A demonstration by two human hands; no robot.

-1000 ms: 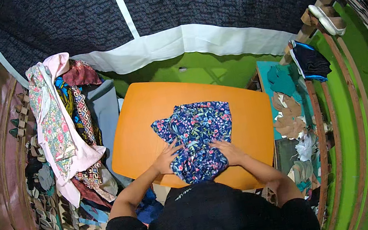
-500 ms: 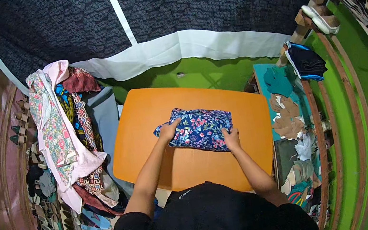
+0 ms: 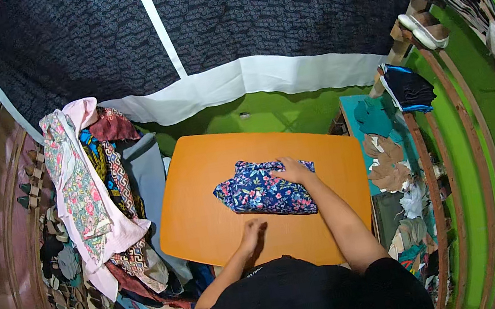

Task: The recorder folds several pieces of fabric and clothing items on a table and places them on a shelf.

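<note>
a: folded floral garment (image 3: 263, 189)?
b: lying near the middle of the orange table (image 3: 207, 225), dark blue with pink flowers, bunched into a rough bundle.
a: right hand (image 3: 291, 171)?
b: resting flat on the far right corner of the bundle, fingers spread, pressing rather than gripping.
a: left hand (image 3: 252, 234)?
b: on bare tabletop just in front of the bundle, apart from it, holding nothing, fingers loosely curled.
a: around the table?
b: heap of patterned clothes (image 3: 89, 199) draped to the left, dark patterned curtain (image 3: 239, 20) with a white hem behind.
</note>
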